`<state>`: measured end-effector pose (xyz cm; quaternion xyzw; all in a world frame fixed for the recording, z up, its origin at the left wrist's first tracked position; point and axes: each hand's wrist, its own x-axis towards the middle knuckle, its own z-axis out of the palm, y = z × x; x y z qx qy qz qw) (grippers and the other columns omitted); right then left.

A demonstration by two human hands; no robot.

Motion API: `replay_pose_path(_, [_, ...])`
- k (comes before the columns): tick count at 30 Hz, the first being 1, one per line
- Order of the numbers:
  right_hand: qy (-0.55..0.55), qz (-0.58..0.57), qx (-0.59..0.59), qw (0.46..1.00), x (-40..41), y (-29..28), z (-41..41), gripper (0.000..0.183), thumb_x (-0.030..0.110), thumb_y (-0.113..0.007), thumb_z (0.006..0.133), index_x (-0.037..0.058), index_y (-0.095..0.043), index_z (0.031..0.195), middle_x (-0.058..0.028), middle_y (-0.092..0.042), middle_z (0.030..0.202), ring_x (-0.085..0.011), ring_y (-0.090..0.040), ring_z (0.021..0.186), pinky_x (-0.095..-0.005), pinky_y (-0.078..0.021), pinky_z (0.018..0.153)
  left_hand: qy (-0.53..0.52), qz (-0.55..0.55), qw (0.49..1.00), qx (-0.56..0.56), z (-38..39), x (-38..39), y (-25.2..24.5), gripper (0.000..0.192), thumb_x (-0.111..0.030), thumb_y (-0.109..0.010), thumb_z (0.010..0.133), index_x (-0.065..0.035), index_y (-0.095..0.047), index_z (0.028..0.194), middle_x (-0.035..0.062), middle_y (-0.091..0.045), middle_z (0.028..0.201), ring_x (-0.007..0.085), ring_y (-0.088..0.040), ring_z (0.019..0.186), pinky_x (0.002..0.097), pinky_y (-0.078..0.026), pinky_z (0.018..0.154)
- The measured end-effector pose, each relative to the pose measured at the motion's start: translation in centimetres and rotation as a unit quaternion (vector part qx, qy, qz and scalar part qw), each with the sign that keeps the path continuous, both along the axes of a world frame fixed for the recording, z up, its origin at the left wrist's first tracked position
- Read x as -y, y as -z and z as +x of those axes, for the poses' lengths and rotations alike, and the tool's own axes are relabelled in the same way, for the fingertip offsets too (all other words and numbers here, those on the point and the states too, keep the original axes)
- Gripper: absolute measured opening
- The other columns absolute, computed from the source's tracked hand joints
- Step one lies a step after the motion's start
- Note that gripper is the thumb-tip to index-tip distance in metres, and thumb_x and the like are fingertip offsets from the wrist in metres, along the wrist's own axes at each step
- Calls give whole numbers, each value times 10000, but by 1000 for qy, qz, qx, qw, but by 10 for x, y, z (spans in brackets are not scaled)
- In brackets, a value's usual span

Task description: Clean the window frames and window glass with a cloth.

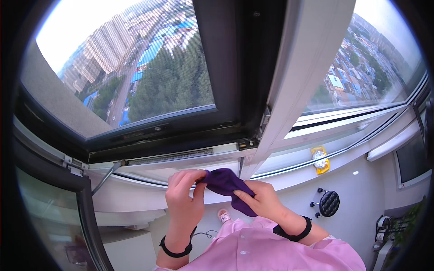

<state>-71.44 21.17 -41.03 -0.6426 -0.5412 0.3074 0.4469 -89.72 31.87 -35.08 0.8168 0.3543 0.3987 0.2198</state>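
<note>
A dark purple cloth (225, 183) is stretched between my two hands, in front of a window sill. My left hand (184, 191) pinches its left end between thumb and fingers. On the other side, my right hand (262, 200) grips the cloth with the thumb on top, and a loose fold hangs below. Just beyond the hands is the lower rail of a dark window frame (169, 135). An insect screen (162, 78) fills that frame. I cannot tell whether the cloth is damp.
The inward-opened window sash (86, 203) stands at the left, held by a metal stay arm (106, 178). A yellow packet of white wipes or tissues (319, 160) lies on the sill at right. On the floor are a black wheeled stool (329, 203) and a thin cable (206, 233).
</note>
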Motion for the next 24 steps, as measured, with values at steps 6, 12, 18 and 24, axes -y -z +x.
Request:
replay_pose_path(6, [-40,-21,-66,997,-10,16,-8,283,303,-637,998,33,-703,1052,-179,-677,847,-370,-646,765,-406,-509,704,78,-463,822,322,-21,-2,12,199,35,-700,894,-5,-630,1076,45,-652,969,149,-633,905,283,-514,817])
replay_pose_path(12, [-119,17,15,993,-13,16,-1,319,286,-588,1021,59,-678,1227,-157,-688,1147,-371,-646,996,-416,-515,873,107,-444,786,417,-30,-2,21,230,-18,-668,951,-25,-572,1161,40,-615,1044,132,-618,950,263,-497,867])
replay_pose_path(18, [-98,24,185,978,-7,-10,2,323,263,-584,1019,31,-656,1231,-163,-688,1162,-391,-642,1021,-419,-521,904,85,-415,799,426,-32,-4,21,203,4,-677,948,-18,-604,1137,39,-659,1022,107,-619,933,235,-484,853])
replay_pose_path(24, [-59,-70,-278,956,4,-12,9,449,365,-506,1088,-46,-686,1060,-39,-685,970,-104,-585,913,-292,-479,778,-10,-291,905,311,-20,-6,43,253,76,-678,896,-28,-633,1123,33,-650,1028,110,-628,948,237,-514,783])
